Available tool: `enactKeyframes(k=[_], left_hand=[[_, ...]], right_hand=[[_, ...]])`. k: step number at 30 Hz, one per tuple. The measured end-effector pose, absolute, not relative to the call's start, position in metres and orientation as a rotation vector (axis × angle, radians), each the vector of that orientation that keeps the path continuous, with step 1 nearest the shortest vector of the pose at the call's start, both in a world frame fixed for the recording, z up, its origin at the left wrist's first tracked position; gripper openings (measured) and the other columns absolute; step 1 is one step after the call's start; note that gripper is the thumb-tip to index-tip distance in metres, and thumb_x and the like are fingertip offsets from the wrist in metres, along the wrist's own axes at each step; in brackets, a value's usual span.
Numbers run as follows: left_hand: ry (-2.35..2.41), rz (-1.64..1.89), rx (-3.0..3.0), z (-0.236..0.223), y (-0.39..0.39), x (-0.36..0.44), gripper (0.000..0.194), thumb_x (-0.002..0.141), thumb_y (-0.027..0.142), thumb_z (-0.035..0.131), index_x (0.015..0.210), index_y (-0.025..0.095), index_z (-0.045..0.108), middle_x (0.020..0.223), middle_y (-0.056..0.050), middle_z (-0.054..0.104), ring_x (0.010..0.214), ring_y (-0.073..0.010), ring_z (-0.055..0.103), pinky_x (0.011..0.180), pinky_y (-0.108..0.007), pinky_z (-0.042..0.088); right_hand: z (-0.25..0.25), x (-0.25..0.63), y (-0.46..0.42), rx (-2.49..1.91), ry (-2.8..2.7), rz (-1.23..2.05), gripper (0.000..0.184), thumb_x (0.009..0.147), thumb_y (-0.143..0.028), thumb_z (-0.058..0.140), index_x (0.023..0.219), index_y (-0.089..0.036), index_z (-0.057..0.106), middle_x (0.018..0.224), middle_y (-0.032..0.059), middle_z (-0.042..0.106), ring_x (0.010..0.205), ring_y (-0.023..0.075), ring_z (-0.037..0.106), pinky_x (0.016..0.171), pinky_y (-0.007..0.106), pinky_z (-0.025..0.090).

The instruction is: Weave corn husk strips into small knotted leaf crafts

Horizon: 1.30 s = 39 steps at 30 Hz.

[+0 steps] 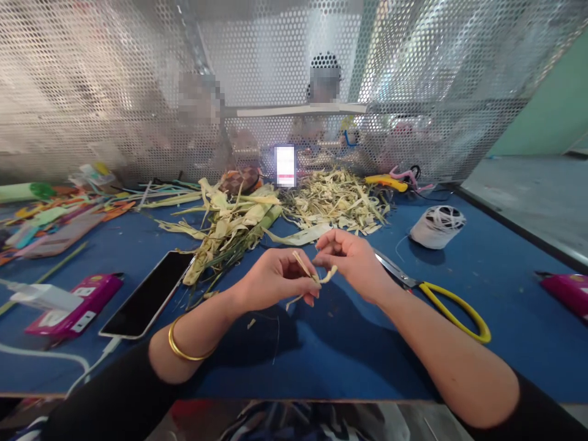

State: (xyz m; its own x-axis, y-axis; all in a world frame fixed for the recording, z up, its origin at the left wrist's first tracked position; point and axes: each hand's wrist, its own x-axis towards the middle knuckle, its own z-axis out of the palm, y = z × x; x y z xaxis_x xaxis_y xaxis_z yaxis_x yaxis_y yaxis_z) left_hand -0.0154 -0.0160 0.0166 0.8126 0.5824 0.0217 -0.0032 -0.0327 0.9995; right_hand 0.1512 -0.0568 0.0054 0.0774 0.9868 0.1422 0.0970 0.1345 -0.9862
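My left hand is closed, pinching a small bundle of pale dried husk strips between thumb and fingers. One short strip sticks up from the pinch, and a curled end juts out toward the right. Just beside it, my right hand has its thumb and fingertips drawn together in a pinch; whatever lies between them is too fine to make out. Scissors with yellow handles lie to the right of my right forearm, blades partly behind it. A spool of white thread stands farther back on the right.
Dried husk leaves and a heap of shredded strips cover the back of the blue table. A phone on a cable and a magenta power strip lie at left. A perforated metal screen rises behind.
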Motion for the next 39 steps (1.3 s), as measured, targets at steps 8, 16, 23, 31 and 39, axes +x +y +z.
enactKeyframes(k=[8, 16, 23, 31, 39], left_hand=[[0.764, 1.023, 1.720, 0.006, -0.008, -0.011, 0.014, 0.070, 0.023, 0.066, 0.069, 0.016, 0.054, 0.061, 0.002, 0.061, 0.055, -0.0115, 0.061, 0.054, -0.022, 0.049], [0.985, 0.831, 1.969, 0.004, -0.003, -0.016, 0.004, 0.070, 0.016, 0.060, 0.066, 0.015, 0.058, 0.054, 0.003, 0.060, 0.051, -0.0101, 0.057, 0.048, -0.019, 0.042], [0.544, 0.435, 1.700, 0.014, -0.016, -0.016, 0.011, 0.067, 0.018, 0.066, 0.069, 0.014, 0.056, 0.061, 0.000, 0.064, 0.054, -0.0123, 0.062, 0.051, -0.020, 0.046], [0.727, 0.947, 1.582, 0.008, -0.007, -0.012, 0.016, 0.067, 0.023, 0.067, 0.066, 0.016, 0.053, 0.058, 0.003, 0.060, 0.052, -0.0117, 0.061, 0.054, -0.023, 0.049], [0.846, 0.450, 1.774, 0.006, -0.009, -0.017, 0.007, 0.064, 0.017, 0.064, 0.062, 0.016, 0.057, 0.051, 0.003, 0.061, 0.047, -0.0112, 0.059, 0.043, -0.018, 0.041]], right_hand=[[-0.008, 0.142, -0.060, -1.317, -1.387, 0.875, 0.007, 0.076, -0.025, 0.059, 0.072, -0.019, 0.058, 0.056, -0.0042, 0.054, 0.051, 0.0109, 0.050, 0.053, 0.025, 0.039], [-0.002, 0.143, -0.069, -1.298, -2.031, -0.133, 0.022, 0.089, -0.014, 0.045, 0.081, -0.019, 0.064, 0.075, 0.0037, 0.064, 0.069, 0.0151, 0.054, 0.073, 0.030, 0.036], [0.007, 0.161, -0.059, -1.300, -1.931, 0.351, 0.013, 0.082, -0.016, 0.056, 0.071, -0.019, 0.061, 0.071, 0.0001, 0.064, 0.073, 0.0149, 0.054, 0.075, 0.031, 0.037], [-0.003, 0.148, -0.061, -1.346, -1.628, 0.911, 0.013, 0.081, -0.025, 0.053, 0.070, -0.018, 0.055, 0.065, -0.0005, 0.057, 0.062, 0.0130, 0.050, 0.061, 0.026, 0.040], [0.011, 0.152, -0.068, -1.254, -2.209, -0.095, 0.018, 0.087, -0.013, 0.044, 0.073, -0.017, 0.056, 0.071, 0.0026, 0.060, 0.067, 0.0149, 0.050, 0.078, 0.034, 0.035]])
